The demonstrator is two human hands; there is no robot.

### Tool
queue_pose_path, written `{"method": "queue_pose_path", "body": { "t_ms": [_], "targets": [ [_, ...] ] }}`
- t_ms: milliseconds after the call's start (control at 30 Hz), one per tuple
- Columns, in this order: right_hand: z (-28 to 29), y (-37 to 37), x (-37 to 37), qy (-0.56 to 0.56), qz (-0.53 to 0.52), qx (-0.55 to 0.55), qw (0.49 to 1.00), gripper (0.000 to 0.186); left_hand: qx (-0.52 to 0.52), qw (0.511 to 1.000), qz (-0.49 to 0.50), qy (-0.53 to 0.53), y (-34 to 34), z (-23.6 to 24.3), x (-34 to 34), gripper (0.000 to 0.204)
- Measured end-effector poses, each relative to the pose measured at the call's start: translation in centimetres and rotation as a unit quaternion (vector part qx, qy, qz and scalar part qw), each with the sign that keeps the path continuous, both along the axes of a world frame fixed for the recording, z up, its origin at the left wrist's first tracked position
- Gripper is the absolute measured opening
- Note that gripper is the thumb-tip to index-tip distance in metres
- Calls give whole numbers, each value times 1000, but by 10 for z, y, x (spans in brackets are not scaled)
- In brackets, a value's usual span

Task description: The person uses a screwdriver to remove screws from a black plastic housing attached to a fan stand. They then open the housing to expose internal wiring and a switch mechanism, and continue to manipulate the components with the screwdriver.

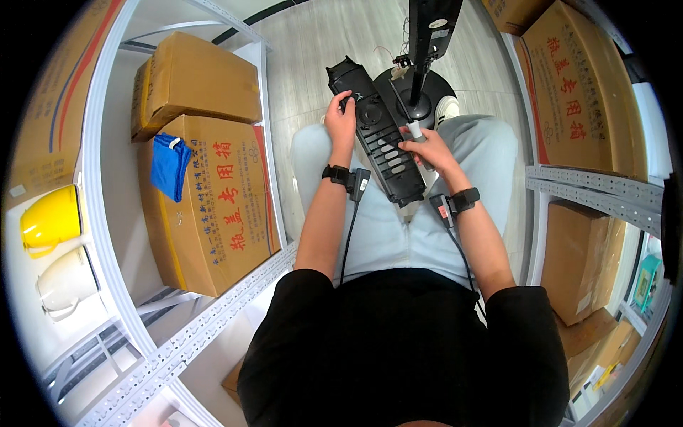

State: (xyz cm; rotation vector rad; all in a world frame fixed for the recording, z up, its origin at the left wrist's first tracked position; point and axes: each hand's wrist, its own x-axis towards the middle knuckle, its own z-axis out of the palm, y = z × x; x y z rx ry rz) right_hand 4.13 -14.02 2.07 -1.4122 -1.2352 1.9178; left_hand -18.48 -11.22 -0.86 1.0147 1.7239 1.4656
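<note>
A long black plastic housing (371, 114), with a round part and a row of pale oval slots, lies tilted across my lap between my knees. My left hand (341, 122) grips its left edge near the upper end, fingers curled over the top. On the other side, my right hand (430, 151) is closed around the light grey handle of a screwdriver-like tool (415, 131). Its thin dark shaft points away from me, beside the housing's right edge. My right fingertips are close to the slots; whether they touch the housing is unclear.
A black stand with a round base (441, 96) rises just beyond my right hand, with loose thin wires (385, 50) near it. Shelves with cardboard boxes (206, 206) flank me, a blue cloth (169, 165) on one. Yellow (51, 220) and white buckets (67, 283) sit far left.
</note>
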Motion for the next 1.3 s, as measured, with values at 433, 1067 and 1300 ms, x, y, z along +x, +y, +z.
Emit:
{"method": "queue_pose_path", "body": {
  "t_ms": [433, 1067, 1300],
  "targets": [
    [-2, -2, -8, -8, 23, 14, 1000, 46, -22, 978, 60, 198, -1, -19, -15, 18],
    [-3, 2, -7, 40, -3, -21, 999, 49, 5, 998, 37, 49, -2, 3, -3, 36],
    [8, 6, -14, 82, -34, -12, 996, 55, -68, 873, -160, -456, -3, -14, -10, 62]
  ]
}}
